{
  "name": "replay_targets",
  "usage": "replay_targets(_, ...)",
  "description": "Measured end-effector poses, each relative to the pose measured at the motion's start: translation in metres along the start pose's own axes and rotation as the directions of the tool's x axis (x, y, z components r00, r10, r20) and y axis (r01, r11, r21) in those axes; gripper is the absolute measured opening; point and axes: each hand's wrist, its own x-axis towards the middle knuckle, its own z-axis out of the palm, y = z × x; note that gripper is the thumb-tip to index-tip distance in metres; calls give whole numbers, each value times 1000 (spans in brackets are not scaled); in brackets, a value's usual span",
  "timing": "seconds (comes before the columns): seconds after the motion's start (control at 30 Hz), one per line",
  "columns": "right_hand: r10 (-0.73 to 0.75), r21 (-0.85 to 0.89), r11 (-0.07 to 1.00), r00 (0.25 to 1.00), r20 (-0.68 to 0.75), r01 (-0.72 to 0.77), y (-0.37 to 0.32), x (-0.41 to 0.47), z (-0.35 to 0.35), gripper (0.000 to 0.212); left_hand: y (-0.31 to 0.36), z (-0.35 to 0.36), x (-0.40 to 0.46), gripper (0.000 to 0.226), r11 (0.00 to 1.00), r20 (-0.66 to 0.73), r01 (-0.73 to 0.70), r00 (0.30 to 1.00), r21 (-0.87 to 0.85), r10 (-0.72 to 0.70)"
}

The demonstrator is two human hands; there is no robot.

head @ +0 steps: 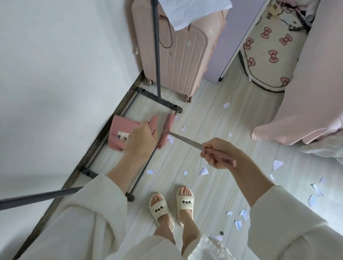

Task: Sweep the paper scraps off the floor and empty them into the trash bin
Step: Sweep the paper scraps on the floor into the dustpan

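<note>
Holding broom [167, 131] in my right hand [218, 153], fingers wrapped round handle | left hand [142, 138] grips dustpan [120, 133] handle | scraps [204, 171] lie broom's near side, right hand closer

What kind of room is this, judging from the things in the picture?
Most likely a bedroom at home: pink bedding hangs at the right, a pink suitcase stands by the wall, and a bow-patterned rug lies on the floor.

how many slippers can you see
2: the left slipper and the right slipper sit side by side on the person's feet, on the floor at bottom centre. None seems hidden.
</note>
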Motion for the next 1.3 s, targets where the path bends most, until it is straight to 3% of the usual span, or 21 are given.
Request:
replay_targets(0.13, 15, 165, 986, 1000, -11, -13, 10, 6, -9, 16, -6, 3, 0, 23, 999, 24, -38, 999, -26, 38)
replay_targets(0.33, 22, 242, 970, 999, -38, -12, 24, -2, -14, 17, -3, 5, 1, 25, 999, 12, -26, 1000, -22, 26)
replay_targets(0.5, 25, 158, 987, 985, -172, 2, 29, -9, -16, 8, 1, 10, 3, 30, 999, 60, 3, 998, -34, -1)
replay_targets(0.67, 8, 52, 999, 989, -146, 0, 25, -15, -35, 11, 4, 18, 4, 27, 1000, 67, -16, 998, -23, 18)
replay_targets(0.87, 4, 86, 996, 1000, -20, -2, 11, 2, -31, 13, 4, 20, 18, 29, 999, 114, -45, 992, -13, 46)
replay_targets(1.13, 12, 262, 965, 997, -74, 7, 13, 15, -40, 13, 18, 39, 25, 28, 996, 89, -84, 993, 32, 80)
replay_targets(1.3, -22, 142, 989, 994, -111, 37, 5, -8, -38, 10, 24, 48, 21, 26, 996, 95, -87, 992, 25, 84)
